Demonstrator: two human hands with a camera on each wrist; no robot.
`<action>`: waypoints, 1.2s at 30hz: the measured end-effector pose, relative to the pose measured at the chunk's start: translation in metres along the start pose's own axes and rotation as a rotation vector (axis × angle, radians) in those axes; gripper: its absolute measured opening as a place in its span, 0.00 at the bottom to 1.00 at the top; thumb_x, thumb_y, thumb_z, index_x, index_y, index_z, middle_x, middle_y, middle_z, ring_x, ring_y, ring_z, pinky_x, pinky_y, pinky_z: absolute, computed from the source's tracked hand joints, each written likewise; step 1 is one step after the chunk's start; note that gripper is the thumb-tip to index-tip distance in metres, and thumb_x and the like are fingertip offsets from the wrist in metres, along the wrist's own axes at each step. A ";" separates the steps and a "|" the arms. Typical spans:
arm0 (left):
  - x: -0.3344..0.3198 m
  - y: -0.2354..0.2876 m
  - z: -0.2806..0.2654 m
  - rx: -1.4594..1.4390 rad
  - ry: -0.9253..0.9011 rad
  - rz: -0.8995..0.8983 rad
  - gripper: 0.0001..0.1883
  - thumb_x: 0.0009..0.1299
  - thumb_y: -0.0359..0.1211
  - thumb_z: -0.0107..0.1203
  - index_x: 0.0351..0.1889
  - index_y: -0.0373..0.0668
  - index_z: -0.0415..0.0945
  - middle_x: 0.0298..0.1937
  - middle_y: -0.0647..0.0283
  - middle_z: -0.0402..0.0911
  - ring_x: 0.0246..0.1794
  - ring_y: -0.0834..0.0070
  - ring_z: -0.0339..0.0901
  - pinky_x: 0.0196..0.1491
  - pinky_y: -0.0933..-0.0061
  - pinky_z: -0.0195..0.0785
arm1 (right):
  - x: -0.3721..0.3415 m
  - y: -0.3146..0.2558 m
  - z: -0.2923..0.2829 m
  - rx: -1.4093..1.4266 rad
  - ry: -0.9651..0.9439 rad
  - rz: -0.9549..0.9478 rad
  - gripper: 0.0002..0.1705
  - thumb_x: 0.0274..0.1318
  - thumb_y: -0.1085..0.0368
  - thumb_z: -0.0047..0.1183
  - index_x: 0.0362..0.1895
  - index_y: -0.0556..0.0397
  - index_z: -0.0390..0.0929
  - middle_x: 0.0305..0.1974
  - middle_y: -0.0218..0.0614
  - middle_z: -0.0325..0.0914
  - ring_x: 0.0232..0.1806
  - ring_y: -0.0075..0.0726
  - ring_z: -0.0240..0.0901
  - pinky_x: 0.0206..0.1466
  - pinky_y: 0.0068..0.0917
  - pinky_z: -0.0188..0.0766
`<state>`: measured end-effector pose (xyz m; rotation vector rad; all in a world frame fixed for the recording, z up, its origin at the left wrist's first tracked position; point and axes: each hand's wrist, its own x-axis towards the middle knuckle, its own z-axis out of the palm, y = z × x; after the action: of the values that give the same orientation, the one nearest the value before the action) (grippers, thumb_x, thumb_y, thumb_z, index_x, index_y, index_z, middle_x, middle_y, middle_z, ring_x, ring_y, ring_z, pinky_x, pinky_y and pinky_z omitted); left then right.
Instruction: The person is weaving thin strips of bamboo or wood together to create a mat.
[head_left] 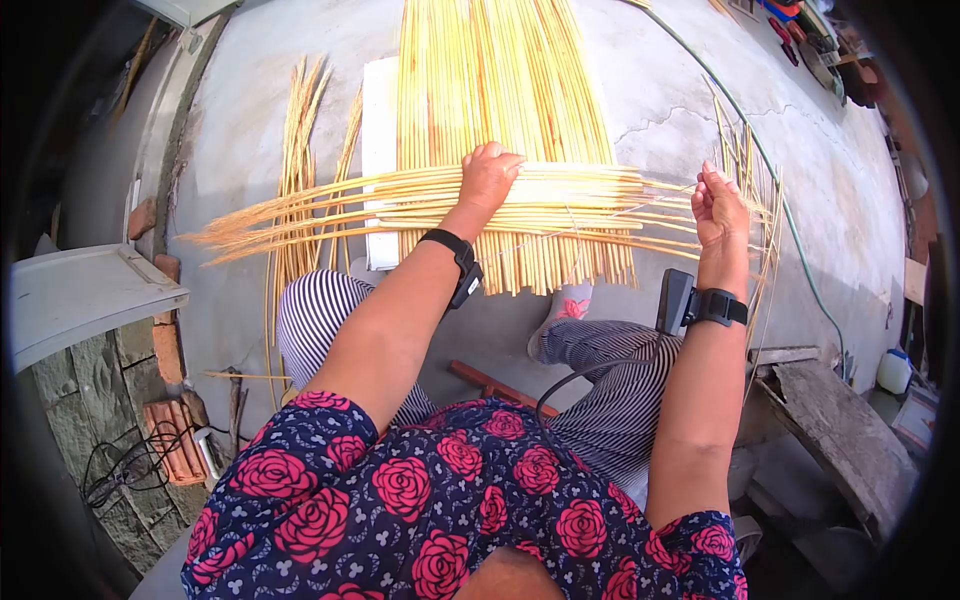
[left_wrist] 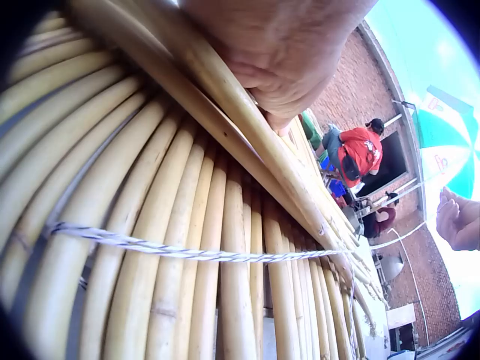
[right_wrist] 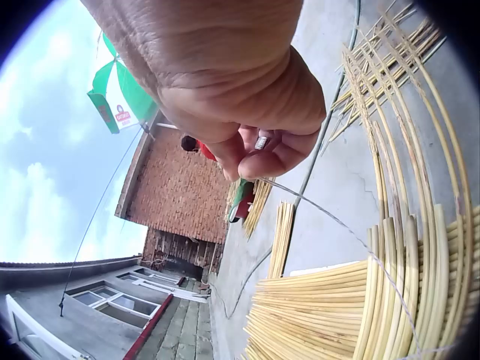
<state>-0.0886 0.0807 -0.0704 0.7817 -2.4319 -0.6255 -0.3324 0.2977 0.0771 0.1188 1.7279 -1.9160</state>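
Observation:
A row of pale yellow reed stalks (head_left: 500, 90) lies lengthwise in front of me, its cut ends toward my knees. A loose bundle of stalks (head_left: 400, 213) crosses it, feathery tips at the left. My left hand (head_left: 488, 178) grips crosswise stalks near the bundle's middle, fingers curled. At the bundle's right end, my right hand (head_left: 720, 208) is raised and pinches a thin string (right_wrist: 352, 232) between thumb and fingers. A small shiny ribbed piece (right_wrist: 262, 141) shows among these fingers. In the left wrist view, the twisted white string (left_wrist: 180, 250) runs across the stalks toward the right hand.
More loose stalks (head_left: 297, 150) lie at the left, and others (head_left: 745, 150) at the right beside a green hose (head_left: 790, 215). A white board (head_left: 380, 130) shows under the row. Bricks (head_left: 168, 345) stand left. Another person in red (left_wrist: 361, 154) is in the background.

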 end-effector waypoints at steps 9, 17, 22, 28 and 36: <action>0.001 0.004 -0.001 -0.002 0.030 -0.050 0.09 0.58 0.33 0.62 0.36 0.55 0.84 0.36 0.68 0.75 0.46 0.66 0.69 0.51 0.63 0.60 | -0.050 0.094 0.083 -0.561 -0.355 0.049 0.14 0.56 0.57 0.60 0.24 0.45 0.70 0.16 0.20 0.64 0.13 0.15 0.53 0.15 0.16 0.52; 0.000 0.001 0.003 -0.042 0.030 -0.062 0.03 0.60 0.36 0.57 0.31 0.56 0.81 0.36 0.69 0.73 0.47 0.65 0.67 0.52 0.61 0.57 | -0.068 0.152 0.094 -0.500 -0.306 0.037 0.11 0.60 0.61 0.56 0.26 0.47 0.72 0.17 0.21 0.66 0.16 0.14 0.53 0.18 0.16 0.52; -0.001 0.002 0.001 -0.016 0.032 -0.048 0.04 0.59 0.35 0.57 0.30 0.56 0.82 0.35 0.69 0.74 0.47 0.66 0.68 0.52 0.60 0.57 | -0.070 0.173 0.098 -0.679 -0.362 -0.209 0.07 0.60 0.62 0.56 0.30 0.48 0.75 0.19 0.20 0.69 0.20 0.13 0.57 0.23 0.16 0.58; -0.001 0.004 -0.003 -0.044 0.044 -0.007 0.07 0.58 0.32 0.60 0.34 0.54 0.83 0.37 0.70 0.76 0.46 0.66 0.69 0.51 0.63 0.59 | -0.062 0.174 0.097 -0.915 -0.161 -0.375 0.10 0.58 0.55 0.55 0.42 0.40 0.82 0.26 0.37 0.80 0.26 0.35 0.74 0.35 0.31 0.71; 0.000 0.004 -0.005 -0.037 0.052 0.016 0.11 0.57 0.30 0.61 0.37 0.54 0.82 0.37 0.69 0.75 0.45 0.66 0.70 0.51 0.62 0.59 | -0.058 0.189 0.095 -0.966 -0.179 -0.358 0.11 0.58 0.53 0.54 0.45 0.31 0.82 0.34 0.34 0.83 0.35 0.40 0.80 0.40 0.33 0.73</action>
<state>-0.0871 0.0826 -0.0646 0.7542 -2.3704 -0.6347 -0.1706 0.2241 -0.0519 -0.7292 2.4421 -1.0436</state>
